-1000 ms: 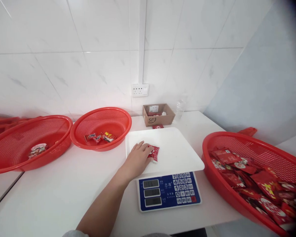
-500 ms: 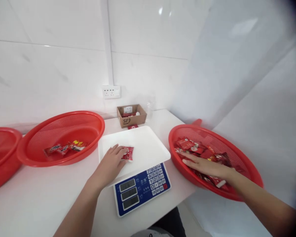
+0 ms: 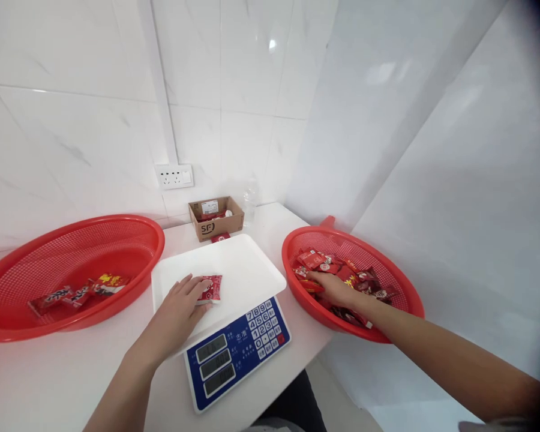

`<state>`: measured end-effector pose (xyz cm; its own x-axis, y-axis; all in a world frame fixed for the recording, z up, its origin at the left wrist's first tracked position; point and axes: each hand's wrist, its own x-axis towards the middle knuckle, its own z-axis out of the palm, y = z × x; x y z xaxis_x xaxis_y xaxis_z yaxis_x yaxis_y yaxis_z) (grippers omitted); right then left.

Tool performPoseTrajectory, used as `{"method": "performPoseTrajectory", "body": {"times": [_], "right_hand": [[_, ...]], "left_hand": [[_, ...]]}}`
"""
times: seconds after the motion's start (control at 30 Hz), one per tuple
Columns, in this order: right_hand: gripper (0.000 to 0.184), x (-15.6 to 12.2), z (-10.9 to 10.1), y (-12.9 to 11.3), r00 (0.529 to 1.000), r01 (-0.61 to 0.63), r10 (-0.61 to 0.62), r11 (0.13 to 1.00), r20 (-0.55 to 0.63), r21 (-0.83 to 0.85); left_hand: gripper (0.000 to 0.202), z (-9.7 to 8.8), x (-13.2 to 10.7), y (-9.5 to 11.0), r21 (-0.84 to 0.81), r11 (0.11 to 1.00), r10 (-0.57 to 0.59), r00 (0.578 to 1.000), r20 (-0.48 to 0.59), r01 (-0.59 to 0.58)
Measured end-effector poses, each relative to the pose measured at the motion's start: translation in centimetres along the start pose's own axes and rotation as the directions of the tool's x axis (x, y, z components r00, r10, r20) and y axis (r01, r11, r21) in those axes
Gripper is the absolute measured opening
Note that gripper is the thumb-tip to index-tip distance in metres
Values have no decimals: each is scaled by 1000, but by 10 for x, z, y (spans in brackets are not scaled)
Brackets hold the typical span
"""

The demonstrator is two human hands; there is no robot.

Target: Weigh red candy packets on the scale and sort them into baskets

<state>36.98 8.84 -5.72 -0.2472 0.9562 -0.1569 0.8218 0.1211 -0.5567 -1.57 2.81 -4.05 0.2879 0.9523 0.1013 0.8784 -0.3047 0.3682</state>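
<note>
On the white tray [image 3: 247,264] of a weighing scale [image 3: 238,351] lies a small red packet [image 3: 212,289] with a white pattern. My left hand [image 3: 180,309] touches its left side, fingers over it and thumb along the lower edge. My right hand [image 3: 335,289] is down in the right red basket [image 3: 409,294], fingers curled among several red wrapped packets [image 3: 312,259]. A red and yellow packet [image 3: 312,287] shows at the fingertips, which are partly hidden. Digits glow faintly on the scale's displays [image 3: 216,363].
Another red basket [image 3: 148,273] on the left holds a few packets. Behind the scale stands a small cardboard box [image 3: 222,225] with red packets inside and one red packet [image 3: 220,238] in front. A clear plastic item [image 3: 249,201] is beside it. Walls close the back and right.
My view has swung to the right. My right hand has gone from lying flat over the packets to curling down among them. My left hand stays at the packet on the tray.
</note>
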Motion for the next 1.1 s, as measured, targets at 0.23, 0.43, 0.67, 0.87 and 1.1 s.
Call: {"method": "performPoseTrajectory", "body": {"times": [0.23,0.43,0.67,0.87,1.1], "right_hand": [[30,9,-26,0,962,-126,211,908,-174,400],[22,0,-49,-43,932,-70,284,750,-225,657],[25,0,-9,-124,999,31,12,638,-51,770],[31,7,46,-181,902,116,-386,650,195,751],[37,34,64,-178,950,169,-308,628,44,759]], "left_hand": [[44,3,0,-4,-16,1000,26,999,-38,-27],[41,2,1,2,-104,994,29,993,-112,-40],[52,-11,-7,34,-481,875,-5,992,-130,-59],[41,-10,-8,45,-727,682,-58,985,-165,-82],[28,-30,-7,19,-803,592,-418,824,-383,-73]]}}
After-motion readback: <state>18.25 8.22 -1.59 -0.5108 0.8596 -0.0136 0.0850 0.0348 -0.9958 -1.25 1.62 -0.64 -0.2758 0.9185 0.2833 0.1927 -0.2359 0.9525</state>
